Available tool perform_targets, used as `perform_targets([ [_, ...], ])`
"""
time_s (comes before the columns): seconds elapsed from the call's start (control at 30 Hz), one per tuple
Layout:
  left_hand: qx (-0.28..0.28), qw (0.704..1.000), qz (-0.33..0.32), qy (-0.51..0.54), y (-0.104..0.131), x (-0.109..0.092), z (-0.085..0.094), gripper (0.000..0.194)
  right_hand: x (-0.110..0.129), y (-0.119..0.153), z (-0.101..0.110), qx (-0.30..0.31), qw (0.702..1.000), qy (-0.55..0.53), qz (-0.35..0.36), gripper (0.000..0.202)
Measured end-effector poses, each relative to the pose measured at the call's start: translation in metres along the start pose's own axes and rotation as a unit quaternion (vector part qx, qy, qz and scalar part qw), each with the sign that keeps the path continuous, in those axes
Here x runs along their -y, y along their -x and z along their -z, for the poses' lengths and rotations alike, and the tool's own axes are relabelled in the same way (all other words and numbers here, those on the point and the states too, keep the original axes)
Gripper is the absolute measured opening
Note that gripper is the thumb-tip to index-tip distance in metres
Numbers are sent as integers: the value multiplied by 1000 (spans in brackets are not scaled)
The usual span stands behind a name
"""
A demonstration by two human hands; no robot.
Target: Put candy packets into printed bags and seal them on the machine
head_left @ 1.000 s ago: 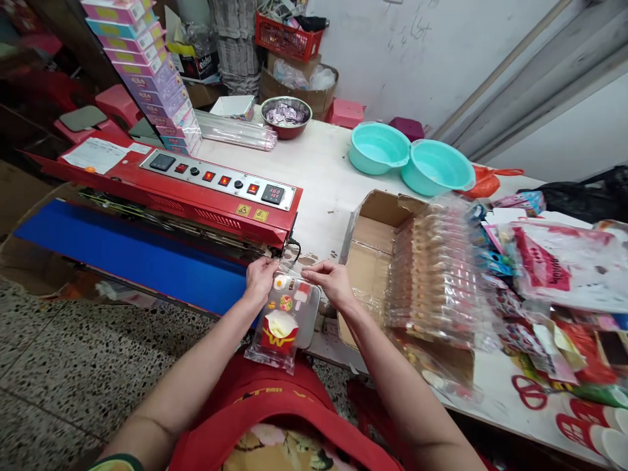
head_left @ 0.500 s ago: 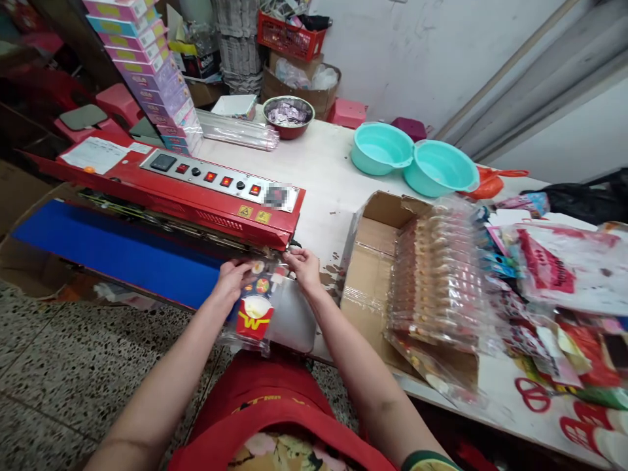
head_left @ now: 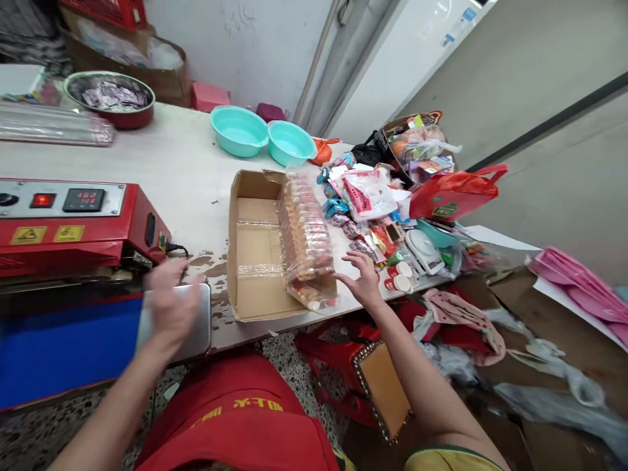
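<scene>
My right hand (head_left: 362,280) is open, thumb and fingers apart, just right of a row of clear plastic packets (head_left: 307,229). These stand packed side by side in an open cardboard box (head_left: 258,271). One packet (head_left: 311,294) lies slanted at the box's near right corner. Blurred by motion, my left hand (head_left: 171,304) hovers over a metal plate (head_left: 201,324) at the end of the blue conveyor belt (head_left: 73,347). Its fingers look spread, with nothing seen in them. The red sealing machine (head_left: 108,248), with a lit display, stands beyond that hand.
Two turquoise basins (head_left: 240,134) and a bowl of small sachets (head_left: 115,98) stand at the back. Packets and paper cups (head_left: 397,283) crowd the table's right, near a red bag (head_left: 454,196). A stool (head_left: 385,389) stands below the table edge.
The view has swung right. Both hands have let go of the fries-picture packet at the sealing machine, and it is out of sight. My right hand has moved right, past the box.
</scene>
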State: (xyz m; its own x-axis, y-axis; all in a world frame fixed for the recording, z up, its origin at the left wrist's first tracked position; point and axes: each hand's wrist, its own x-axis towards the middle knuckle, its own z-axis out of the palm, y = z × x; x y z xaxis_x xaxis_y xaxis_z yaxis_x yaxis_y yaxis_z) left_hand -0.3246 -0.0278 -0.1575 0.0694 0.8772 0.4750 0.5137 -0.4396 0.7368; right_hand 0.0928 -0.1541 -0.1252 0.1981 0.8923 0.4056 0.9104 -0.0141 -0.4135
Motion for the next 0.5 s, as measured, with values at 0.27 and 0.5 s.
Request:
perform_targets([
  [0.27, 384, 874, -264, -138, -10, -137, -196, 37, -41, -10, -13, 108, 977, 132, 126, 4],
  [0.5, 357, 912, -190, -74, -62, -146, -159, 14, -14, -44, 33, 129, 978, -50, 156, 16],
])
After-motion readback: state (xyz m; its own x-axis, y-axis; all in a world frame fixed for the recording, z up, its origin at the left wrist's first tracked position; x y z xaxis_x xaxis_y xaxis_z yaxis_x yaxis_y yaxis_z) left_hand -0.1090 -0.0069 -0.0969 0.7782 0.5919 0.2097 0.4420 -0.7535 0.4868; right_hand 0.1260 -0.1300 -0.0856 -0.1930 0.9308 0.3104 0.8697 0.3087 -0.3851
